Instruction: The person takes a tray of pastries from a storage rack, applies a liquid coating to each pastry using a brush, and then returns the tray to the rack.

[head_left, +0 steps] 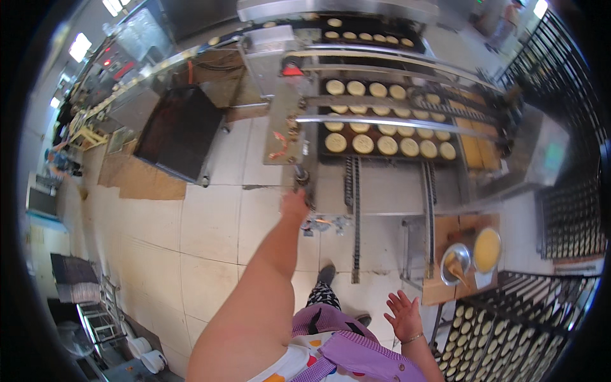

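My left hand [294, 202] is at the near left corner of a steel conveyor machine, its fingers closed round a metal knob [301, 178]. My right hand [403, 315] hangs open, fingers spread, below the twin chain rails [429, 216] and holds nothing. Beyond my left hand, a black tray [331, 156] of round pale dough pieces [363, 143] lies across the machine under metal bars [394, 123]. At its right, near my right hand, a wooden board [433, 286] carries a steel bowl [454, 265] with a brush-like tool in it and a container of yellow liquid [487, 249].
Racks of trays [503, 325] stand at lower and upper right. A dark cart [178, 127] stands left of the machine, with cardboard [146, 184] on the tiled floor [210, 229]. More dough trays [375, 28] lie at the back. Other people [60, 162] are at far left and upper right.
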### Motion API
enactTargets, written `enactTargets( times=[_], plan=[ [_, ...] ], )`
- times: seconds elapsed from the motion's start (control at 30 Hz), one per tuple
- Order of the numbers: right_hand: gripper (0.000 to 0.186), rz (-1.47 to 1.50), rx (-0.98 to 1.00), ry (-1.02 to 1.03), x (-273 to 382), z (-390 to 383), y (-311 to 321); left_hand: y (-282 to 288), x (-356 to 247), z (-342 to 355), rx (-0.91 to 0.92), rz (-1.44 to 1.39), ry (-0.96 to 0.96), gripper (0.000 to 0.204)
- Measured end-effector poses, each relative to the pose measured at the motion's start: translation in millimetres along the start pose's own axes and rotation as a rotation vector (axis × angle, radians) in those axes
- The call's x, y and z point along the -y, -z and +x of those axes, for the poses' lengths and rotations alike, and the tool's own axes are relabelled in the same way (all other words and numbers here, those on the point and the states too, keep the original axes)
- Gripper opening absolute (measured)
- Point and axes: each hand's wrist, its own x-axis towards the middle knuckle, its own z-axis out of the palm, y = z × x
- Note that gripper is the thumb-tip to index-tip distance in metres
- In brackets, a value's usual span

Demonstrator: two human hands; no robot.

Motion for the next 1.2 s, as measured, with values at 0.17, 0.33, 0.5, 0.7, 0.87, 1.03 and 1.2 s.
enactTargets(
  times=[0.17, 0.33, 0.5, 0.7, 0.87, 1.03, 1.2],
  plan=[
    [0.065, -0.132, 0.029, 0.062, 27, 31, -22, 0, -7, -44, 0.003, -0.713, 0.209, 0.049],
    [0.063, -0.331, 0.0, 0.296, 56, 62, -81, 38, -62, -185, 0.359, -1.789, 0.028, 0.053],
    [0.061, 0.001, 0.348, 0.41, 68, 54, -146, 46, -168, -277, 0.15, -1.51, -0.248, 0.055],
    [0.06, 0.298, 0.739, 0.161, 116, -14, -151, 58, -211, -255, -0.25, -1.458, -0.735, 0.047],
    [0.066, -0.303, 0.393, 0.921, 174, -17, -133, 89, -275, -332, -0.354, -1.516, -0.531, 0.045],
    [0.066, -0.046, 0.568, 0.56, 172, -73, -123, 95, -290, -328, -0.098, -1.758, -0.416, 0.048],
    [0.069, -0.244, 0.621, 0.667, 118, -115, -114, 123, -276, -299, -0.101, -1.889, -0.339, 0.036]
  ],
)
